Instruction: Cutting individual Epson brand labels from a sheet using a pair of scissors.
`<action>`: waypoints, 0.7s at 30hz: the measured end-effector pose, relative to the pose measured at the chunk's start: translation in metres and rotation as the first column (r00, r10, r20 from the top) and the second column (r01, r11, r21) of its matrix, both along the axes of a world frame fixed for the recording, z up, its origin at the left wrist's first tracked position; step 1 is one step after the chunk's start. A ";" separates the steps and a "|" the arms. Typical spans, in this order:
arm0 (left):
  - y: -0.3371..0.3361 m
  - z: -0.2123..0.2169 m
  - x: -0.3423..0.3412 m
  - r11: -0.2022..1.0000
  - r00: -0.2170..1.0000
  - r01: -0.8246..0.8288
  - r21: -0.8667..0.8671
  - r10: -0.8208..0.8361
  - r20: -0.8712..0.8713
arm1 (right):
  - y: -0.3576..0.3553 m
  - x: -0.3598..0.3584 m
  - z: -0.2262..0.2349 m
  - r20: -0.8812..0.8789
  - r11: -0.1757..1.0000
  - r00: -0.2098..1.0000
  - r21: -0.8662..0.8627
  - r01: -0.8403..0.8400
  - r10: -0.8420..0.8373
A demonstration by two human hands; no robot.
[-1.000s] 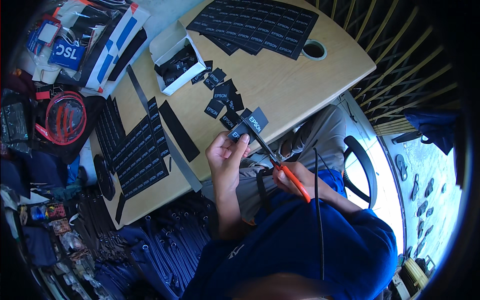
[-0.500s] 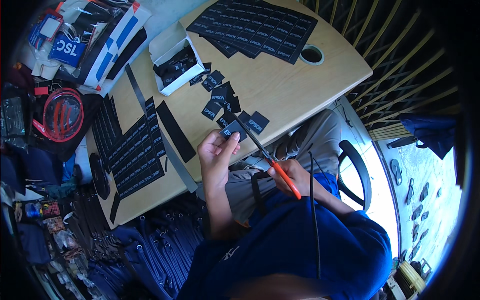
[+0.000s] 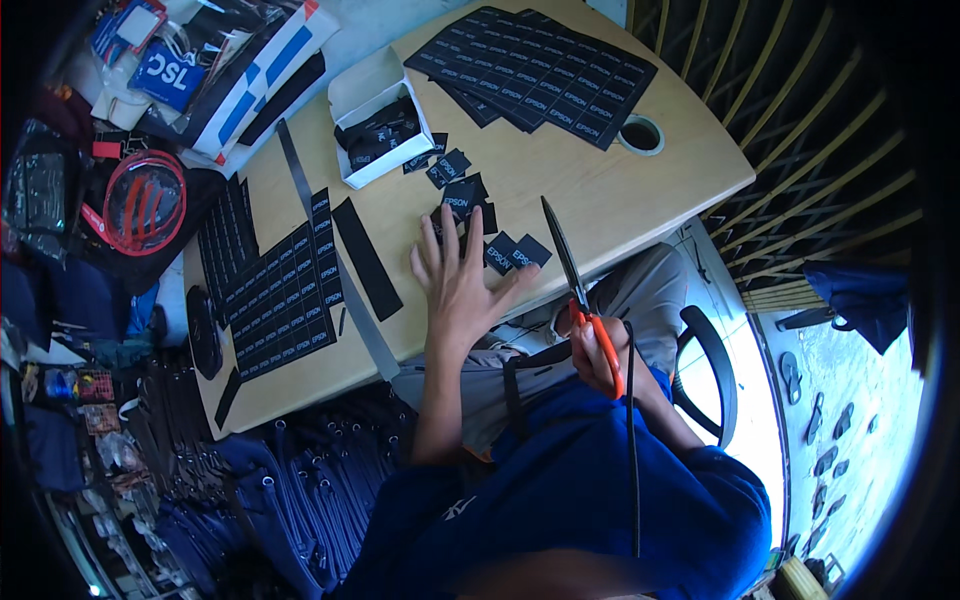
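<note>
My left hand (image 3: 459,277) is spread palm down over the table, its fingertips at a loose cluster of small black printed labels (image 3: 458,199). Two more cut labels (image 3: 527,253) lie just beside its thumb, near the table's edge. In my right hand (image 3: 598,355) is a pair of scissors (image 3: 567,254) with orange handles, held over my lap. Their blades point up and away, closed together. Further back, an open white box (image 3: 369,165) holds many black labels. Whatever lies beneath my left fingers is partly hidden.
Uncut black label sheets (image 3: 540,70) are stacked at the far side, beside a tape roll (image 3: 641,135). More sheets (image 3: 285,300), a black strip (image 3: 367,258) and a metal ruler (image 3: 363,320) lie on the left. Plastic packages (image 3: 205,75) fill the back left.
My left hand has released the label it held and moved onto the label cluster, fingers spreading. My right hand has drawn the scissors away rightward, and the blades now point more upright.
</note>
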State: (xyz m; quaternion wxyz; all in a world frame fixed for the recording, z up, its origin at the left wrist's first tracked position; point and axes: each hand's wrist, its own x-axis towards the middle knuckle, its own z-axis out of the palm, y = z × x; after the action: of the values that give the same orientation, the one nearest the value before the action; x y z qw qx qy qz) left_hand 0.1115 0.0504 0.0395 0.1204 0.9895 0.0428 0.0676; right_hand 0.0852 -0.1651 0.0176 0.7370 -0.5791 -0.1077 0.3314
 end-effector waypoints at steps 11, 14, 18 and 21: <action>0.056 0.000 0.063 0.990 0.966 -0.136 0.041 0.124 0.225 | -0.009 -0.007 -0.002 0.231 1.000 0.973 0.019 0.002 -0.007; 0.034 0.012 0.035 0.992 0.961 -0.092 -0.092 0.113 0.251 | -0.012 -0.009 -0.006 0.260 0.997 0.963 -0.015 0.074 -0.068; 0.020 0.004 0.015 0.999 1.000 0.003 -0.034 -0.004 -0.021 | -0.012 -0.006 -0.006 0.349 0.994 0.932 -0.021 0.111 -0.097; 0.031 0.005 0.019 0.993 0.989 -0.109 0.043 0.113 -0.096 | -0.016 -0.008 0.002 0.162 0.997 0.987 -0.069 0.027 -0.015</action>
State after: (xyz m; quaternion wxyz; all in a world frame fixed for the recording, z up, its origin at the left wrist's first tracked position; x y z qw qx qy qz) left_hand 0.1303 0.0818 0.0441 0.0955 0.9898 0.1025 0.0262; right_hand 0.0768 -0.1813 0.0198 0.7083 -0.6310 -0.1490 0.2792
